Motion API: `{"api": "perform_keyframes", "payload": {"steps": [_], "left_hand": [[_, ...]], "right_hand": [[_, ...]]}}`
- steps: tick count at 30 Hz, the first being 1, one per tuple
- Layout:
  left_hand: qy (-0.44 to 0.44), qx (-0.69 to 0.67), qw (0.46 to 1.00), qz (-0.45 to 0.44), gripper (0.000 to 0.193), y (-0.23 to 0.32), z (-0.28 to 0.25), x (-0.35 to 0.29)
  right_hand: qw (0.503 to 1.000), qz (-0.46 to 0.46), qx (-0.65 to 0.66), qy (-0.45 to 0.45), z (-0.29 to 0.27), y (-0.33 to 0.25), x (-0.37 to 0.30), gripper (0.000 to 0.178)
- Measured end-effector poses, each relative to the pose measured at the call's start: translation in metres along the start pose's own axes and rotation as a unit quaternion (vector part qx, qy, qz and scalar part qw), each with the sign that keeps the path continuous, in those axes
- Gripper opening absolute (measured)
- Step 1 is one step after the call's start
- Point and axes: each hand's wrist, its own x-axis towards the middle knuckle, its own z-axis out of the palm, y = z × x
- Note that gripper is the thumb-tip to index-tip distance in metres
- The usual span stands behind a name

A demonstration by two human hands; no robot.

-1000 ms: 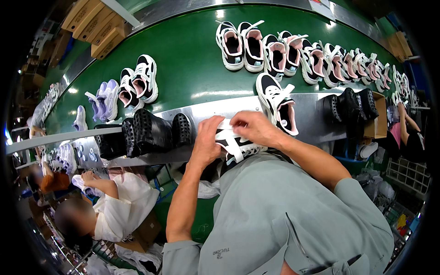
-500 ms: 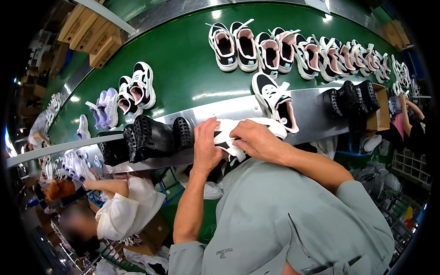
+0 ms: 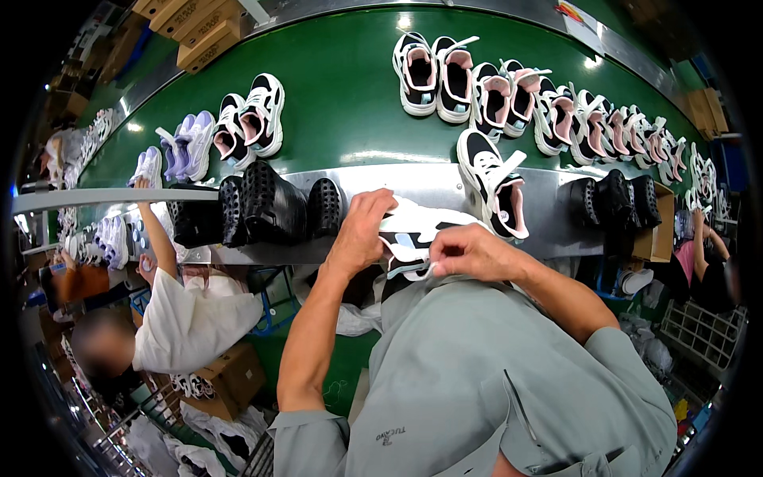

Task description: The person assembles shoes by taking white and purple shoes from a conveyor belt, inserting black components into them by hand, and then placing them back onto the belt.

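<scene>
A white and black sneaker (image 3: 427, 216) lies on its side at the bench's near edge, close against my body. My left hand (image 3: 367, 232) is closed around its left end. My right hand (image 3: 475, 253) is at the shoe's near side, with thumb and fingers pinched together; whatever is between them is too small to make out. Just beyond my right hand stands a matching sneaker (image 3: 486, 176), its laces loose and its pink lining showing.
Black studded blocks (image 3: 274, 203) stand left of my hands, and more black blocks (image 3: 612, 197) stand right beside a cardboard box (image 3: 661, 226). Several sneakers (image 3: 455, 79) line the green belt (image 3: 342, 95). A co-worker (image 3: 191, 322) sits at left, near a metal bar (image 3: 111, 197).
My right hand has moved from the top of the sneaker to its near side. The sneaker has tilted. At left, the co-worker's arm now reaches up toward the lilac shoes.
</scene>
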Motion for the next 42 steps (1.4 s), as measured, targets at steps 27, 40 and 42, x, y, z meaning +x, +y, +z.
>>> {"api": "perform_keyframes", "payload": {"steps": [27, 40, 42], "left_hand": [[-0.024, -0.034, 0.994, -0.100, 0.056, 0.017, 0.012, 0.016], [0.046, 0.065, 0.910, -0.406, 0.039, 0.028, 0.082, -0.008], [0.121, 0.075, 0.934, -0.328, 0.035, 0.028, 0.087, -0.006]], "right_hand": [[0.973, -0.098, -0.193, 0.083, -0.017, 0.035, 0.058, 0.018], [0.921, 0.122, -0.271, 0.253, 0.012, 0.088, 0.058, 0.039], [0.917, 0.117, -0.285, 0.251, 0.008, 0.096, 0.057, 0.034]]}}
